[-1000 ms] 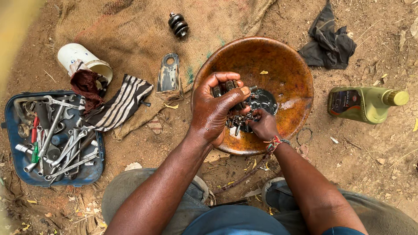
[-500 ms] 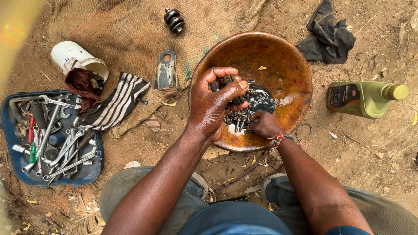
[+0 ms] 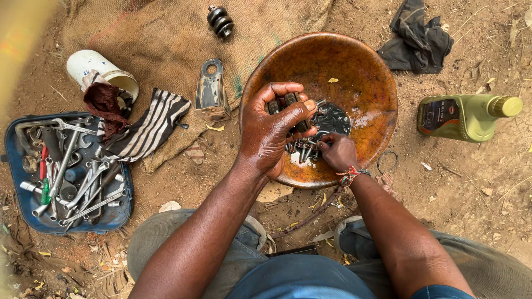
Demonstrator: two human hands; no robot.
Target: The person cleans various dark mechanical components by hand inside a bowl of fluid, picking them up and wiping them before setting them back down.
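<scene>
Fingers [image 3: 285,105] of the left hand [image 3: 271,133] curl tight around a bundle of dark, oily bolts [image 3: 288,108]; the wrist is bent down, the palm faces inward, and the forearm reaches in from lower left. Bolt ends stick out above the knuckles, one with a threaded tip showing. The right hand [image 3: 337,152] sits lower and to the right, back of the hand up, fingers bent down into a heap of small metal parts [image 3: 305,149]; whether they pinch one piece cannot be told. A red braided band circles that wrist.

Both hands work over a wide, round, rust-orange metal bowl [image 3: 360,72] set on bare dirt. A pool of black oily liquid [image 3: 332,119] lies at the bowl's bottom, touching the heap of parts; a yellow leaf scrap lies on the upper wall.

Burlap sacking [image 3: 166,33] spreads behind the bowl, its edge under the bowl's left rim. A blue tray [image 3: 119,218] of wrenches and spanners sits well to the left. A yellow-green oil bottle [image 3: 471,116] lies on its side to the right. A dark rag [image 3: 415,39] is crumpled at upper right. A striped cloth [image 3: 149,127], a white tub [image 3: 100,72], a grey metal bracket [image 3: 210,91] and a black ribbed part [image 3: 220,21] rest on or beside the sacking.
</scene>
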